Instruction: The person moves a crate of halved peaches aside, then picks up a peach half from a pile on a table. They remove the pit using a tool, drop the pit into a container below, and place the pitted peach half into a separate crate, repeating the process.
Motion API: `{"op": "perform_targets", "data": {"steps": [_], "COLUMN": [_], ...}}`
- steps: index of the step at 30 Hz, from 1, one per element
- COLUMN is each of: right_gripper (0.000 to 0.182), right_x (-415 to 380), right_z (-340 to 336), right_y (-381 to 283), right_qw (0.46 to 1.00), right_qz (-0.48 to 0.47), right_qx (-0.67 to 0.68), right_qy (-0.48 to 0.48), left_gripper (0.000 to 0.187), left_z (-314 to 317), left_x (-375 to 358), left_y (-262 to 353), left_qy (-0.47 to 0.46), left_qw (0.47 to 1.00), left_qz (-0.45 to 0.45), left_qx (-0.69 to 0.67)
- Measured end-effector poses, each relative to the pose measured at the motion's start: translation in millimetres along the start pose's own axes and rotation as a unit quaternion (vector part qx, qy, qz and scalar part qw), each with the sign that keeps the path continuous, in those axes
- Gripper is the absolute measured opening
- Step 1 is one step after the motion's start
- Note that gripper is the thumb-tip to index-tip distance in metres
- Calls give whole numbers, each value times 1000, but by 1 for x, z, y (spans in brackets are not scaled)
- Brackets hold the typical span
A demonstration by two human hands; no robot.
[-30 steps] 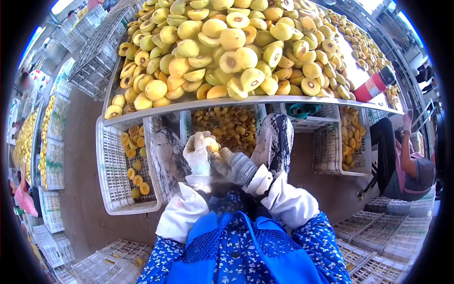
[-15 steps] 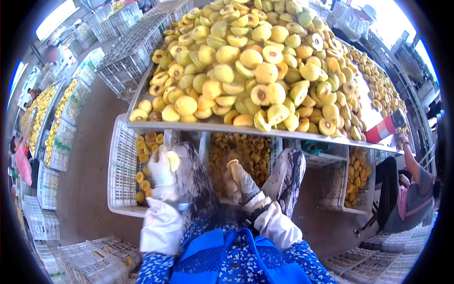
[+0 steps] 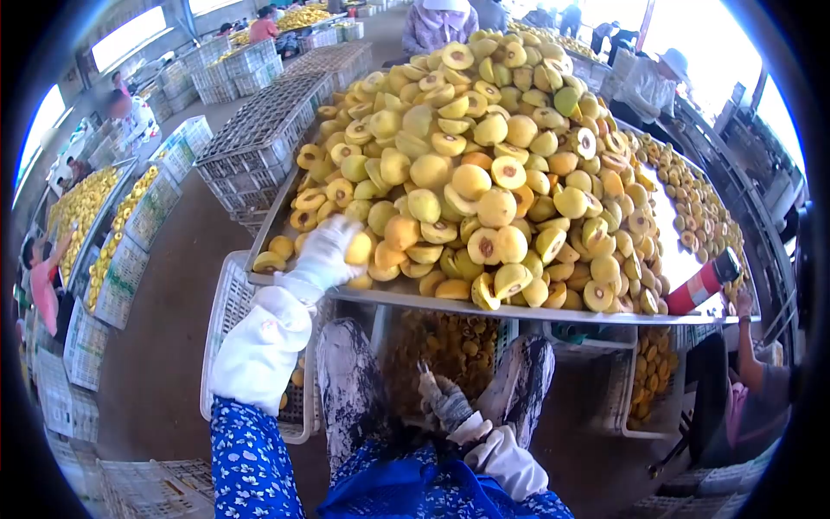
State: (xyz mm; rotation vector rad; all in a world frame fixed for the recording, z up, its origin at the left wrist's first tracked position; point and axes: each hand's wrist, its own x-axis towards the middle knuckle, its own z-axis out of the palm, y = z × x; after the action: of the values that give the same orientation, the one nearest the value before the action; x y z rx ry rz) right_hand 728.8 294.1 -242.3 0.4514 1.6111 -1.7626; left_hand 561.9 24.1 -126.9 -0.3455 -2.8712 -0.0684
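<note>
left hand (image 3: 327, 251): part open, blurred, at near-left fruit halves (image 3: 497, 208); grip unclear
right hand (image 3: 447, 405): curled, seemingly round small tool (image 3: 424, 368)
fruit halves: heaped on tabletop (image 3: 553, 315)
risk: low fruit dragged out, steep heap slips over near edge

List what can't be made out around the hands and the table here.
Head view: Left hand, fingers motion-blurred at the fruit pile; whether they hold a piece is unclear.
Head view: Right hand, too small and blurred to tell what its grip holds.
Head view: crate, contents partly hidden by the left sleeve.
Head view: green item, mostly covered by the table edge.
</note>
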Motion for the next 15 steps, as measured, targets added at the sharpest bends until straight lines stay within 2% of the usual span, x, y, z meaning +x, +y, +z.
{"op": "perform_targets", "data": {"steps": [1,3,4,5,6,7,9,10,11,12,13,14,15], "right_gripper": [35,27,25,24,24,24,25,27,28,29,29,30,30], "right_x": [-1,-8,13,33,14,-9,-33,-39,-41,-42,-42,-43,-44], "right_z": [-1,-1,-5,-9,-4,3,10,9,8,8,7,5,3], "right_y": [-3,-14,2,20,0,-31,-53,-56,-57,-54,-51,-49,-47], "right_qw": [1000,998,975,922,906,886,829,804,789,793,797,797,796], "right_qz": [-21,-62,-214,-358,-373,-384,-420,-411,-435,-425,-415,-406,-398], "right_qx": [-8,10,-63,-135,-188,-240,-339,-404,-411,-414,-415,-423,-430], "right_qy": [6,-26,11,49,73,96,144,144,141,142,142,148,153], "left_gripper": [64,60,58,56,49,47,46,46,46,47,46,48,49], "left_z": [-5,-3,-4,-7,-16,-4,26,43,60,76,92,106,103], "left_x": [-7,-21,-32,-45,-60,-73,-96,-106,-113,-118,-121,-127,-127], "left_y": [5,13,22,38,65,75,96,104,112,125,134,142,151], "left_qy": [79,196,163,114,166,126,74,51,29,42,83,115,126], "left_qw": [989,956,851,664,624,451,330,331,332,235,329,480,540], "left_qz": [-51,-79,-122,-157,-152,-167,-199,-198,-195,-211,-225,-210,-203], "left_qx": [-112,-202,-485,-722,-748,-867,-920,-921,-922,-948,-913,-844,-807]}}
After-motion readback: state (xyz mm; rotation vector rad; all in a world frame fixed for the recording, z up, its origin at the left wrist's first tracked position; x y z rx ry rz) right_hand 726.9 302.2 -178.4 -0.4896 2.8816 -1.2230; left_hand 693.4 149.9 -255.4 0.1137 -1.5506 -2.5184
